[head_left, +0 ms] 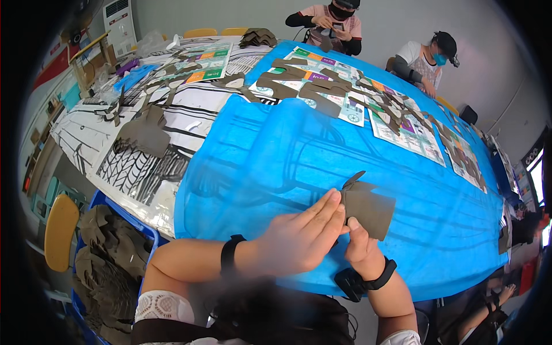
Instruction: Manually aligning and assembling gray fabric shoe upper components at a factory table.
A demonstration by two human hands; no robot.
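A grey-brown, sheet-like piece point(371, 211) is between my hands above the blue-covered table, with a narrow strip sticking up at its upper left corner. My right hand point(363, 250) grips its lower left edge, thumb on top; the fingers beneath are mostly hidden. Across the left edge lies my left hand point(302, 233), its fingers stretched out straight and close together, tips touching the piece. The thumb of that hand is not clearly visible. What the piece is made of or for, I cannot make out.
Similar brown pieces lie on printed sheets point(402, 135) across the table's far side. More are heaped in a blue crate point(150, 227) at lower left, beside a yellow-backed chair point(61, 233). A stack point(150, 131) rests at left. Two people work at the far edge.
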